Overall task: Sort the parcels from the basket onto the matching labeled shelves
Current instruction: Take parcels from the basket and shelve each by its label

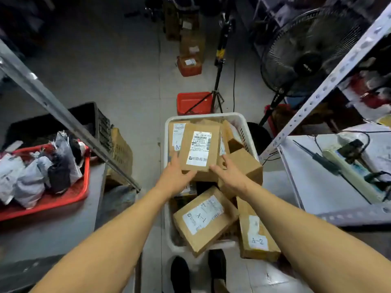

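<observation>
A white plastic basket (241, 121) on the floor in front of me holds several brown cardboard parcels. Both hands grip one flat parcel (200, 149) with a white shipping label over the basket's middle. My left hand (176, 176) holds its near left corner, and my right hand (229, 177) holds its near right edge. Nearer to me lie a parcel marked A-1 (204, 218) and a parcel marked A-2 (257, 233). Another labelled parcel (175, 134) lies at the basket's far left, partly hidden.
A metal shelf on the left (50, 225) bears a red tray (63, 197) of soft bagged parcels. A white shelf (317, 187) on the right holds cables and tools. Beyond the basket stand a red bin (192, 102), a tripod (218, 85) and a big fan (306, 49). My shoes (179, 273) are below.
</observation>
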